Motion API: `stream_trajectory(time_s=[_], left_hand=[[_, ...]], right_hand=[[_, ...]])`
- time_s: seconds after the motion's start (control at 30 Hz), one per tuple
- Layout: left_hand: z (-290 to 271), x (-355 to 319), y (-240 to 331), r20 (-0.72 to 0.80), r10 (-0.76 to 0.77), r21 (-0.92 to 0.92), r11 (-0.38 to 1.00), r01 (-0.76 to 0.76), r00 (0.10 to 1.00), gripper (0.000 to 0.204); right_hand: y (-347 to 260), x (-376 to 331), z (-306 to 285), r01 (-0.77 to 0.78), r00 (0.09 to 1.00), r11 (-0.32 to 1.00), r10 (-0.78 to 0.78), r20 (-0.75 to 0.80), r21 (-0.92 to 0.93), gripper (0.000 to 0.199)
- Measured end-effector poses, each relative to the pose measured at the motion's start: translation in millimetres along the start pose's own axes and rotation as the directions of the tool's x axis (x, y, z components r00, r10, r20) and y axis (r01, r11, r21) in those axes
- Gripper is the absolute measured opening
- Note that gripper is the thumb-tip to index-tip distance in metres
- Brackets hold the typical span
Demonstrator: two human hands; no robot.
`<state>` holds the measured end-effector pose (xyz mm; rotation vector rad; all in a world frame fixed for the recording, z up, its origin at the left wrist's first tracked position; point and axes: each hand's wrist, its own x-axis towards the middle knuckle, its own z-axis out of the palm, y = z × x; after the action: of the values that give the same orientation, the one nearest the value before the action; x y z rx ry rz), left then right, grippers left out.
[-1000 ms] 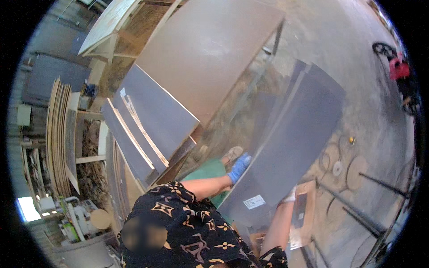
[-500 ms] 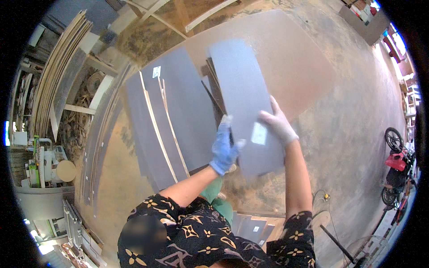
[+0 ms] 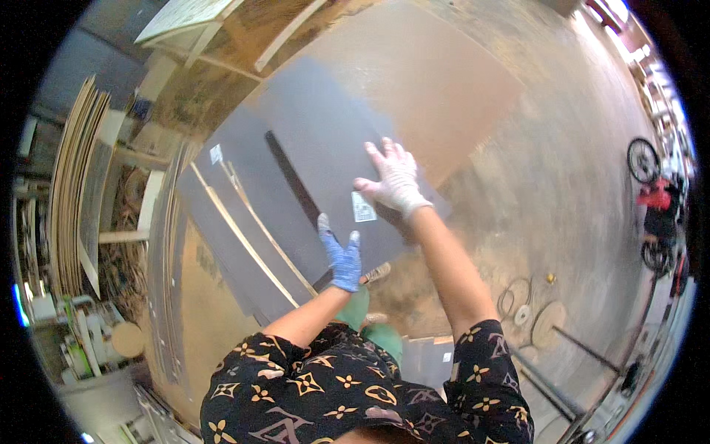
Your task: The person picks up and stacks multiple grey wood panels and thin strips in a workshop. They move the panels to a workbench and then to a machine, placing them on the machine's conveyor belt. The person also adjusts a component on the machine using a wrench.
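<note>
A grey rectangular panel (image 3: 333, 140) with a white label (image 3: 363, 207) lies over the boards on the floor. My right hand (image 3: 396, 179), in a white glove, is spread open on its surface beside the label. In a blue glove, my left hand (image 3: 343, 259) is at the panel's near left part, its thumb and fingers apart. Left of the panel, a dark strip (image 3: 292, 177) runs along its edge. Another grey board (image 3: 244, 148) sits there with its own label (image 3: 216, 154) and two thin pale wooden strips (image 3: 240, 233) on top.
Under the grey boards stretches a large brown sheet (image 3: 451, 89). Upright sheets (image 3: 74, 177) lean in a rack at the left, near a green and white machine (image 3: 89, 340). A red and black wheeled vehicle (image 3: 654, 200) stands at the far right. A round disc (image 3: 547, 323) and cable lie right of my legs.
The grey panel, tilted and held between both hands before, now lies flatter and further left on the boards. My right hand has moved left and spread out; the left hand's fingers have loosened.
</note>
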<state>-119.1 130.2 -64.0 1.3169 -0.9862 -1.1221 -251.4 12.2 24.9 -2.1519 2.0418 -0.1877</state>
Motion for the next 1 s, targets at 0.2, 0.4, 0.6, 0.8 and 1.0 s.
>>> stream_trajectory(time_s=[0.2,0.4,0.6,0.8,1.0], left_hand=[[-60,-11,33,0.025,-0.184,-0.057,0.981,0.185,0.983,0.061],[-67,-69,48,0.577,0.442,0.430,0.550,-0.716,0.686,0.072],[28,-217,37,0.930,0.316,-0.137,0.772,-0.621,0.188,0.069],[57,-406,-44,0.923,-0.220,0.074,0.907,-0.415,-0.316,0.071],[125,-567,-138,0.688,-0.469,-0.206,0.605,-0.769,-0.553,0.079]], right_hand=[[-26,-73,-49,0.091,0.994,0.964,-0.073,-0.078,0.249,0.056],[44,-290,-11,-0.164,0.648,0.896,0.413,-0.639,0.413,0.039],[8,-606,167,-0.793,-0.162,-0.257,0.963,0.216,0.552,0.052],[-85,-801,387,-0.008,-0.517,-0.657,0.648,0.559,0.754,0.063],[-91,-883,445,0.543,-0.392,-0.563,0.486,0.781,0.623,0.078]])
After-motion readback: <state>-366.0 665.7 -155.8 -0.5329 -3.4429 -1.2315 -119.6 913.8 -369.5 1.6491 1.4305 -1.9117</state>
